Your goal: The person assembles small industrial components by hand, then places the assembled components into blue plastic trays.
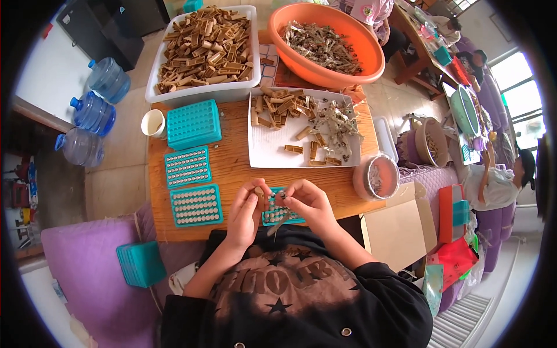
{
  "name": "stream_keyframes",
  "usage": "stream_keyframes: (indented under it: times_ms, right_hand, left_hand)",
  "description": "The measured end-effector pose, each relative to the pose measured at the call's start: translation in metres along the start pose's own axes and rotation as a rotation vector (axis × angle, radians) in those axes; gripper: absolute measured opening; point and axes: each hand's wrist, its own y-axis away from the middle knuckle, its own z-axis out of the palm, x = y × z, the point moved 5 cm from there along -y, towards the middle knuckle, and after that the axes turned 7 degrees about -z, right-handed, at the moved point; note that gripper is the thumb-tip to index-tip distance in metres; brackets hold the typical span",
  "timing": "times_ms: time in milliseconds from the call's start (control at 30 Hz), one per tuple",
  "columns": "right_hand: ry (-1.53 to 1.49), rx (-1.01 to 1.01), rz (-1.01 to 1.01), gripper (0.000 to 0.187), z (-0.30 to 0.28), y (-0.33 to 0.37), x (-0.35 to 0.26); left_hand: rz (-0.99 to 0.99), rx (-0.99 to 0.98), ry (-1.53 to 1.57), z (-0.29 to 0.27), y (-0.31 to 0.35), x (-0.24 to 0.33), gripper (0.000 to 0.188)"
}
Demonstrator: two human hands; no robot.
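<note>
Pinching partly hidden, small tan piece (259,196) in left hand (245,212); pinching tiny dark part (282,196) in right hand (311,204), above turquoise plastic rack (296,221) of round silvery pieces (270,216). Can't tell grip on thin grey strip (278,225) dangling below. Probably mid-handling single part; next, likely needing precise fingertip placement.

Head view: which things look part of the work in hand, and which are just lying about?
Apparently in use:
tan piece in the left hand
teal tray below the hands
shallow white box of pieces

Apparently just lying about:
water bottles
open cardboard box
red bag
</note>
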Motion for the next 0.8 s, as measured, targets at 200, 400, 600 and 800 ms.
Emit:
stream_keyframes:
  times_ms: [200, 400, 600, 800]
  right_hand:
    - [-0.041, 0.058, 0.011, 0.008, 0.012, -0.007, 0.012]
    - [-0.040, 0.049, 0.021, 0.007, 0.010, -0.008, 0.007]
    - [-0.029, -0.044, 0.078, 0.008, 0.013, -0.008, 0.004]
    - [0.082, -0.040, 0.071, 0.007, 0.012, -0.005, 0.002]
  left_hand:
    - [-0.017, -0.008, -0.093, 0.002, 0.004, -0.001, 0.035]
    - [0.026, -0.022, -0.286, 0.002, 0.005, 0.006, 0.042]
    - [0.141, -0.058, -0.460, 0.005, 0.007, 0.009, 0.042]
    - [0.136, -0.148, -0.515, 0.013, 0.008, 0.014, 0.044]
